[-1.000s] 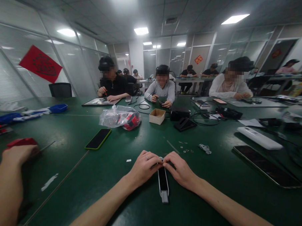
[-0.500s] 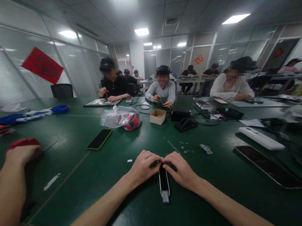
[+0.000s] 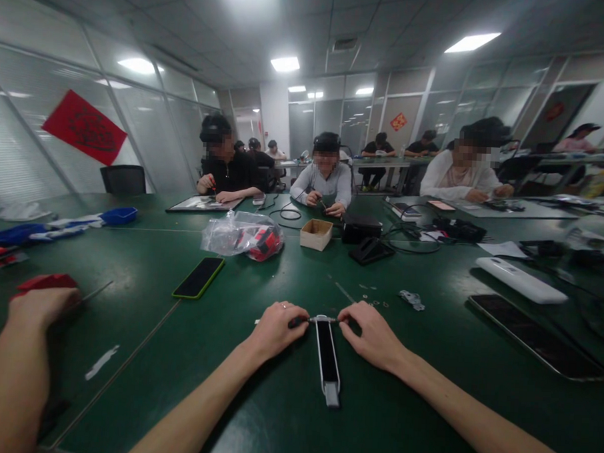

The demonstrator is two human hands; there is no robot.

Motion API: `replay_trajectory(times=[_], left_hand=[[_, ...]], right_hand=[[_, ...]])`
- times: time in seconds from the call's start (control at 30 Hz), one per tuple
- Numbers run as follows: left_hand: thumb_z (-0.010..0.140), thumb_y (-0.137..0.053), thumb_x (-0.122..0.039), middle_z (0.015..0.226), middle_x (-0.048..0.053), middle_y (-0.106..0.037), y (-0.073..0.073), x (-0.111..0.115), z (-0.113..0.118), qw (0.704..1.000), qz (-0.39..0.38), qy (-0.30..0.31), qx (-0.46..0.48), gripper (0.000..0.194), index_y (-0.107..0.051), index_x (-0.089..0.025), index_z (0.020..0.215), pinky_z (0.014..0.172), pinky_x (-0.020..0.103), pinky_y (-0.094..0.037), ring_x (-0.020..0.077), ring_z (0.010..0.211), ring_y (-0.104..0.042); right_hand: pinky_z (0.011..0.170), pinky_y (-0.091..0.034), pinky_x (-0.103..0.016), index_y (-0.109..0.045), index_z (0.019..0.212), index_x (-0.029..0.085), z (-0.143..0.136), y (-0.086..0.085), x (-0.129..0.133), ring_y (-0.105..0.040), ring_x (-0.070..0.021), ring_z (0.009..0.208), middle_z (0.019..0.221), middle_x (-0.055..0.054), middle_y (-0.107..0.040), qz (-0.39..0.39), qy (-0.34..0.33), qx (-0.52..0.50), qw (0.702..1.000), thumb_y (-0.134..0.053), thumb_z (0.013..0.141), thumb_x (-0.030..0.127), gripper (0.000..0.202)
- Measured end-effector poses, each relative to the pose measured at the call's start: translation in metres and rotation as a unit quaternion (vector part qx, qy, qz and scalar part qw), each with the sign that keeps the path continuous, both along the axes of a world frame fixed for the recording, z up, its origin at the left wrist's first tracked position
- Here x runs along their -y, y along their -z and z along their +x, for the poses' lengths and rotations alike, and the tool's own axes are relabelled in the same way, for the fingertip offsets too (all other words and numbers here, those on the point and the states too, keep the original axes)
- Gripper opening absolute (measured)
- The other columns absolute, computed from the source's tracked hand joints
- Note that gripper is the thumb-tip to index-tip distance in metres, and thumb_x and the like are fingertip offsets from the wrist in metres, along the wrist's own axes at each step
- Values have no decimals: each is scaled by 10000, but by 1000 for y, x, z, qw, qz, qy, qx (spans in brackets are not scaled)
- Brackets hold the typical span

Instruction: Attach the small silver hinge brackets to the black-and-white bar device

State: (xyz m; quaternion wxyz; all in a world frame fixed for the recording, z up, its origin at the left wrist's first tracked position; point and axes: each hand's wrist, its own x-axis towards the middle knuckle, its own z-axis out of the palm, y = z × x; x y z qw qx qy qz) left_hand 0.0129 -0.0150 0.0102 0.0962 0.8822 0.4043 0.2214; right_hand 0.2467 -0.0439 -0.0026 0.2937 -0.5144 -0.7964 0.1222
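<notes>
A long narrow device (image 3: 328, 354) with a white rim, a black face and a grey end piece lies on the green table, pointing towards me. Across its far end runs a thin metallic rod-like piece (image 3: 322, 319). My left hand (image 3: 279, 329) pinches the left end of this piece between thumb and fingers. On the other side, my right hand (image 3: 370, 333) pinches the right end. Whether it is one piece or two is too small to tell. A small white scrap (image 3: 257, 322) is partly hidden beside my left hand.
At the left, another person's hand (image 3: 46, 302) is by a red object and a thin shaft. A green-edged phone (image 3: 198, 277), a plastic bag (image 3: 241, 236), a small box (image 3: 316, 234), loose small parts (image 3: 411, 299), a dark phone (image 3: 535, 335) and a white device (image 3: 520, 280) lie around.
My hands have moved apart, left and right, from the device's far end. The thin piece between them is now visible.
</notes>
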Motion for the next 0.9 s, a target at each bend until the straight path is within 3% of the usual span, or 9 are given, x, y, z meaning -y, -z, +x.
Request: replay_trajectory(times=[0.5,0.77,0.9], left_hand=[[832,-549,-253,862,-3,-715,-2,1,6,997,-66,-5,40,169,-688,-225,922,712,263,-473,168,761,-646],[861,-528,-280,888,16,-708,3,-1,5,999,-34,2,38,189,-682,-227,957,731,275,-466,172,784,-629],[866,-525,-279,901,20,-689,2,-1,3,999,-36,5,27,193,-670,-224,982,709,266,-450,162,774,-607]], right_hand=[[739,-463,-345,-628,889,179,-3,-7,1,-549,-175,807,857,-45,-632,13,-33,18,999,-474,883,214,158],[735,-455,-344,-627,911,193,0,-7,1,-550,-178,816,875,-43,-633,48,-42,31,997,-502,866,206,134],[735,-447,-361,-618,930,183,26,-8,-12,-549,-200,844,907,-64,-630,99,16,71,992,-481,862,211,155]])
